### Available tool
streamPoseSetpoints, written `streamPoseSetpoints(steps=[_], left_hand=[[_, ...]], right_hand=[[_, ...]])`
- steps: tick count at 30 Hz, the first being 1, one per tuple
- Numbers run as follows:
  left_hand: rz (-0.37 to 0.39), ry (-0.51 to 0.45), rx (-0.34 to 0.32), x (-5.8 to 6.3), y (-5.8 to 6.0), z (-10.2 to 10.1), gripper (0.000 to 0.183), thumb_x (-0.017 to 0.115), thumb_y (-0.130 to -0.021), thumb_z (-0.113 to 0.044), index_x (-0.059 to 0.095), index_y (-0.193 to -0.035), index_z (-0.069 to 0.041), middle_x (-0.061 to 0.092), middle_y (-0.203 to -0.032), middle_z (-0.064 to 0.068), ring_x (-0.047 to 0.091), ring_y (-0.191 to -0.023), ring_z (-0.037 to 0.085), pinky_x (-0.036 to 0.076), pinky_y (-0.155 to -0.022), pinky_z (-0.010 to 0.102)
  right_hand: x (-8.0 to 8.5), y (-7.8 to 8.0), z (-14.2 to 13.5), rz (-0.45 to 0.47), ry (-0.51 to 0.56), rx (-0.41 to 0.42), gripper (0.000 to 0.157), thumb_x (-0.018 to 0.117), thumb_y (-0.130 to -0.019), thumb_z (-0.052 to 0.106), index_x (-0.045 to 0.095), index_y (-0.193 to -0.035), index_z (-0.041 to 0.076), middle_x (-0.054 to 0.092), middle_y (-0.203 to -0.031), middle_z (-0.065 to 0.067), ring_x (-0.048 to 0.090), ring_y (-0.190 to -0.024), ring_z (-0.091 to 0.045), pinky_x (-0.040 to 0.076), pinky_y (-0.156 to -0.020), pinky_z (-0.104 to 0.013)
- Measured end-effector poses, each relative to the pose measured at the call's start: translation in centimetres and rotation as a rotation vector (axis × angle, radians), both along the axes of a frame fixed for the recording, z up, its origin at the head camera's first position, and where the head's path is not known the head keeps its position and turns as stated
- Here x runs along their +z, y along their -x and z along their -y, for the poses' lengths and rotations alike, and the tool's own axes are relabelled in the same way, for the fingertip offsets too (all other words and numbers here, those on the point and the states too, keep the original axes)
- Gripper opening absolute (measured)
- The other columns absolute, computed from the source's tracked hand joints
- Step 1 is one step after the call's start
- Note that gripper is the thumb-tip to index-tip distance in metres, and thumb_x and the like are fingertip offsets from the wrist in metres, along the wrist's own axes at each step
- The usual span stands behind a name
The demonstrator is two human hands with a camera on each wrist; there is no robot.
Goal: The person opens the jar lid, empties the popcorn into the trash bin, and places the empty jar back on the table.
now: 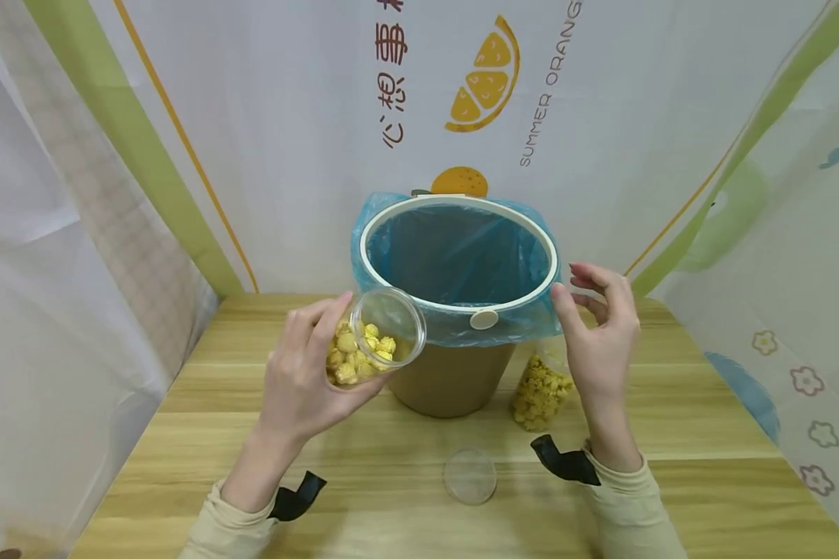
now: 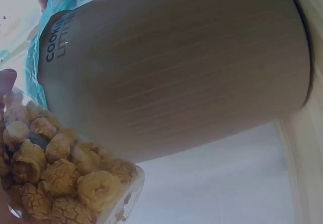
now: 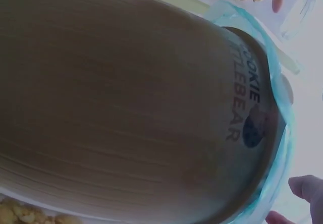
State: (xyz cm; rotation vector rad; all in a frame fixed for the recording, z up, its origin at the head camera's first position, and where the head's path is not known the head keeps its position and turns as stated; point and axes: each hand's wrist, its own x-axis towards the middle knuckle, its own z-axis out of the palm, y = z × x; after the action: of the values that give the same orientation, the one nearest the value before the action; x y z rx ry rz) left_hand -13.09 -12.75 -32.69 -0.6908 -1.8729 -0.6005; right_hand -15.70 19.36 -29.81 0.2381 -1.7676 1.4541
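Note:
My left hand [image 1: 304, 373] grips a clear plastic jar [image 1: 409, 330] of popcorn [image 1: 360, 353], tilted with its open mouth toward the bin. In the left wrist view the popcorn [image 2: 60, 168] shows through the jar wall. A brown trash bin [image 1: 447, 376] stands upright on the table, with a blue bag [image 1: 534, 326] under its white rim ring [image 1: 454, 305]. Beside the bin's right edge is my right hand [image 1: 604, 334], raised with bent, spread fingers and holding nothing. Its fingertips are close to the bag; whether they touch it I cannot tell.
Right of the bin a second popcorn jar [image 1: 540, 392] stands on the wooden table [image 1: 203, 435], partly behind the right hand. A clear round lid [image 1: 470, 476] lies in front of the bin. Printed curtains [image 1: 287, 155] hang behind and at both sides.

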Motion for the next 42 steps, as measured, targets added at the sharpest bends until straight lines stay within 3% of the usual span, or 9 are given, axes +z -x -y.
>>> streamPoseSetpoints(steps=[9, 15, 21, 24, 28, 32, 35, 42], left_hand=[[-0.009, 0.028, 0.083, 0.8, 0.3, 1.5, 0.08, 0.063, -0.088, -0.068, 0.059, -0.137, -0.004, 0.064, -0.117, 0.02, 0.062, -0.1, 0.034, 0.061, -0.068, 0.052], [0.002, 0.097, 0.121, 2.0, 0.7, 2.8, 0.08, 0.059, -0.09, -0.069, 0.057, -0.14, -0.007, 0.063, -0.115, 0.02, 0.06, -0.095, 0.036, 0.06, -0.063, 0.053], [0.018, 0.151, 0.131, 3.6, 1.3, 3.9, 0.078, 0.056, -0.091, -0.067, 0.053, -0.144, -0.01, 0.063, -0.116, 0.02, 0.06, -0.096, 0.039, 0.058, -0.065, 0.055], [0.036, 0.181, 0.145, 4.4, 1.4, 4.5, 0.079, 0.054, -0.091, -0.068, 0.051, -0.145, -0.011, 0.062, -0.115, 0.021, 0.06, -0.096, 0.04, 0.058, -0.063, 0.056], [0.066, 0.227, 0.164, 5.2, 1.7, 5.2, 0.08, 0.067, -0.085, -0.059, 0.049, -0.147, -0.013, 0.062, -0.117, 0.02, 0.061, -0.098, 0.039, 0.058, -0.063, 0.055], [0.076, 0.253, 0.167, 6.0, 2.3, 5.3, 0.086, 0.081, -0.075, -0.045, 0.048, -0.149, -0.015, 0.062, -0.118, 0.018, 0.061, -0.097, 0.036, 0.057, -0.058, 0.053], [0.068, 0.269, 0.165, 6.7, 2.7, 5.3, 0.089, 0.085, -0.071, -0.041, 0.048, -0.149, -0.016, 0.063, -0.117, 0.018, 0.06, -0.094, 0.034, 0.054, -0.054, 0.052], [0.097, 0.313, 0.177, 8.8, 4.1, 4.8, 0.093, 0.089, -0.071, -0.041, 0.045, -0.15, -0.018, 0.062, -0.118, 0.019, 0.06, -0.092, 0.034, 0.053, -0.053, 0.049]], right_hand=[[-0.5, 0.9, -0.8, 0.149, 0.004, 0.084, 0.045, 0.069, -0.098, 0.021, 0.057, -0.14, 0.007, 0.057, -0.138, 0.0, 0.055, -0.131, -0.014, 0.051, -0.104, -0.019], [-0.7, 1.4, -1.1, 0.278, 0.009, 0.138, 0.055, 0.064, -0.101, 0.032, 0.048, -0.151, 0.013, 0.051, -0.151, -0.002, 0.05, -0.142, -0.017, 0.042, -0.121, -0.041], [-0.9, 1.5, -1.1, 0.385, -0.01, 0.186, 0.067, 0.058, -0.103, 0.04, 0.035, -0.16, 0.013, 0.041, -0.163, -0.004, 0.042, -0.15, -0.021, 0.033, -0.127, -0.046], [-0.9, 1.7, -1.0, 0.409, -0.014, 0.214, 0.068, 0.055, -0.105, 0.039, 0.032, -0.161, 0.011, 0.038, -0.165, -0.005, 0.041, -0.151, -0.023, 0.033, -0.126, -0.047], [-1.0, 1.8, -0.9, 0.435, -0.022, 0.232, 0.065, 0.052, -0.106, 0.039, 0.031, -0.162, 0.012, 0.035, -0.167, -0.007, 0.041, -0.152, -0.026, 0.035, -0.125, -0.048], [-1.2, 1.7, -0.9, 0.468, -0.043, 0.219, 0.058, 0.05, -0.106, 0.046, 0.042, -0.158, 0.021, 0.052, -0.155, -0.009, 0.057, -0.135, -0.021, 0.048, -0.113, -0.038], [-1.3, 1.6, -0.8, 0.479, -0.04, 0.22, 0.053, 0.049, -0.106, 0.049, 0.049, -0.153, 0.027, 0.063, -0.142, -0.01, 0.064, -0.117, -0.012, 0.05, -0.101, -0.028], [-1.6, 1.6, -0.7, 0.461, -0.031, 0.232, 0.051, 0.049, -0.106, 0.048, 0.051, -0.152, 0.025, 0.064, -0.14, -0.012, 0.063, -0.114, -0.005, 0.049, -0.098, -0.022]])
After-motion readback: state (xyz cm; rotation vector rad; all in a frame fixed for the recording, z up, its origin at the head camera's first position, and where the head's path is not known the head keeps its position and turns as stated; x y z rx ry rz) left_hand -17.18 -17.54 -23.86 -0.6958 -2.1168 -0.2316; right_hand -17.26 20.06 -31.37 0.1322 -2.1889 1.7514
